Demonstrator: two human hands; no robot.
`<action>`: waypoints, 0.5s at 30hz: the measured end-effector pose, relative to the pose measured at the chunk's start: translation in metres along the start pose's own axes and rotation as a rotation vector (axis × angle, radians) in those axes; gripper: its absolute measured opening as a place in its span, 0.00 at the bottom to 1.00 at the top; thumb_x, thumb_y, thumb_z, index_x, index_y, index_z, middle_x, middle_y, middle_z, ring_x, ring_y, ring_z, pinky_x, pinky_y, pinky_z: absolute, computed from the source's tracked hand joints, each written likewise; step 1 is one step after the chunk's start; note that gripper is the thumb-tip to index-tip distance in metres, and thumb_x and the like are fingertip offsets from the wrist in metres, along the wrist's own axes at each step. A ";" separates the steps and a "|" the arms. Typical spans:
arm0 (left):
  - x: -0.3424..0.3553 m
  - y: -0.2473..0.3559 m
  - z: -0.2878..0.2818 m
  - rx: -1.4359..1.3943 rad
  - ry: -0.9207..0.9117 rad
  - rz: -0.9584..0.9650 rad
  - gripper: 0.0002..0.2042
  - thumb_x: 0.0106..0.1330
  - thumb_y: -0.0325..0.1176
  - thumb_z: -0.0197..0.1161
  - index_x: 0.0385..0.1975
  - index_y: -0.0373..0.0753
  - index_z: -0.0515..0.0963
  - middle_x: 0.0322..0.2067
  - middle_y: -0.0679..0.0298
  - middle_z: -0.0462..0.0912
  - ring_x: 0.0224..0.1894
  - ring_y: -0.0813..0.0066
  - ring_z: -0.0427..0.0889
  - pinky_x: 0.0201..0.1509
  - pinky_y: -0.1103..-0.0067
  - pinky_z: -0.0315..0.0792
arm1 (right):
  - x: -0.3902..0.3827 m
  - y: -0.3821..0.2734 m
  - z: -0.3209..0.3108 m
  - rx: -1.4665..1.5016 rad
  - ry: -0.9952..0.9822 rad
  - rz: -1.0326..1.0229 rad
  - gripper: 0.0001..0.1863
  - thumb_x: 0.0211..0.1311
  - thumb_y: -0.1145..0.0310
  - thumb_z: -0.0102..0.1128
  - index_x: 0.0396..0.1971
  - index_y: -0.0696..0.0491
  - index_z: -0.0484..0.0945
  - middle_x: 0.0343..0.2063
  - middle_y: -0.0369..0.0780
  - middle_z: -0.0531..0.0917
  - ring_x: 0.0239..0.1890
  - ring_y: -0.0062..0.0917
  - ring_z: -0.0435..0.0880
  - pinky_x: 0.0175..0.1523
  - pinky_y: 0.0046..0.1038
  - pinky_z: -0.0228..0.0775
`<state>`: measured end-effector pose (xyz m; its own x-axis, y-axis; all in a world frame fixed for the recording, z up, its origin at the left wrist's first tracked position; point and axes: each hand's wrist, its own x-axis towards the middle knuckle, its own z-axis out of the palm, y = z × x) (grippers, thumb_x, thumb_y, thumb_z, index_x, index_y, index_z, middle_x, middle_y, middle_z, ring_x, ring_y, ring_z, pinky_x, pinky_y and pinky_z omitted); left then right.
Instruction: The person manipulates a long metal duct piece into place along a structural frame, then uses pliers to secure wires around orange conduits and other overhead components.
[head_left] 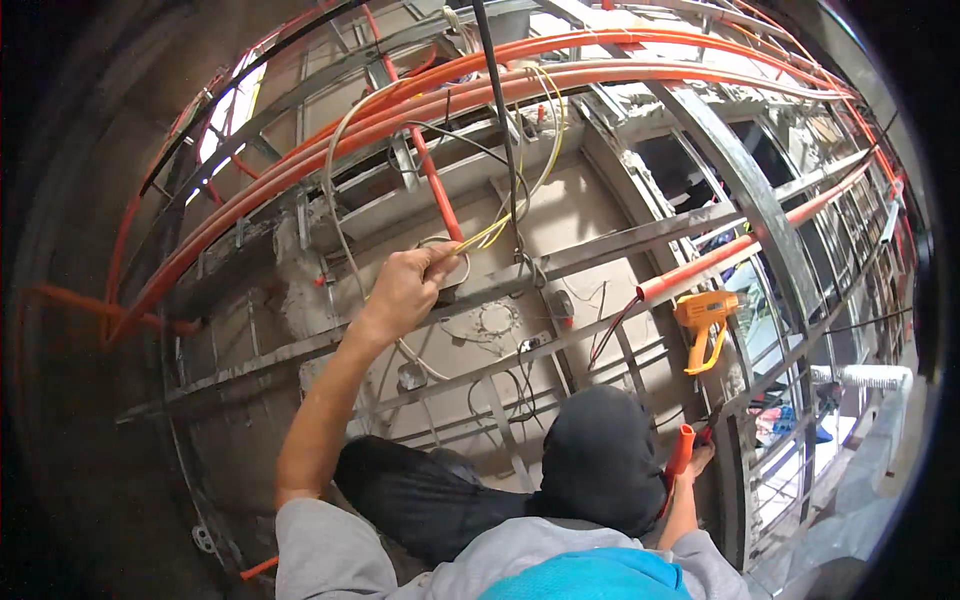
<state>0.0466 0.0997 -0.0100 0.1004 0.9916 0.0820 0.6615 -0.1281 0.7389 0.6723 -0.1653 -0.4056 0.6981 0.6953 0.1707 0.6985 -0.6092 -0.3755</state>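
My left hand (405,287) is raised at the middle, closed with thumb and fingers pinching several thin yellow wires (492,232). The wires run up from the fingertips in a loose loop beside a black cable (497,95). An orange conduit pipe (432,180) comes down to an end just above the pinching fingers. My right hand (703,460) is low at the right, beside my knee, its fingers curled around something small and dark that I cannot make out. A short orange-red tube (681,450) stands in front of the right wrist and partly covers it.
A yellow-orange gun-shaped tool (706,328) sits on the framing at the right. Metal framing bars (620,240) cross the whole view. Long orange conduits (600,72) arch overhead. Another orange pipe (695,268) has dark wires coming out of its end. A white cable (335,200) hangs at the left.
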 end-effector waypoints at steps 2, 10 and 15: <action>0.003 -0.003 0.005 0.001 0.017 0.012 0.12 0.68 0.30 0.61 0.49 0.35 0.82 0.37 0.44 0.84 0.36 0.59 0.87 0.42 0.72 0.75 | 0.017 0.036 0.026 -0.052 -0.028 -0.066 0.33 0.48 0.47 0.72 0.38 0.66 0.79 0.47 0.54 0.81 0.56 0.47 0.76 0.68 0.40 0.61; 0.004 -0.005 0.014 -0.003 0.005 -0.069 0.13 0.69 0.31 0.62 0.49 0.33 0.81 0.37 0.44 0.84 0.35 0.61 0.86 0.43 0.73 0.75 | 0.015 0.039 0.039 0.032 -0.048 0.037 0.36 0.49 0.42 0.70 0.35 0.67 0.79 0.41 0.53 0.84 0.53 0.44 0.78 0.69 0.39 0.58; -0.003 -0.006 0.008 0.047 0.048 0.001 0.13 0.69 0.31 0.62 0.50 0.32 0.81 0.41 0.44 0.84 0.38 0.63 0.87 0.46 0.73 0.76 | 0.011 -0.015 0.010 -0.074 -0.126 0.110 0.38 0.51 0.43 0.69 0.45 0.67 0.76 0.49 0.56 0.79 0.55 0.49 0.77 0.65 0.42 0.63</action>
<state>0.0481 0.0977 -0.0199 0.0659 0.9911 0.1159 0.6954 -0.1290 0.7069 0.6678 -0.1441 -0.4072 0.7489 0.6625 0.0154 0.6322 -0.7072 -0.3164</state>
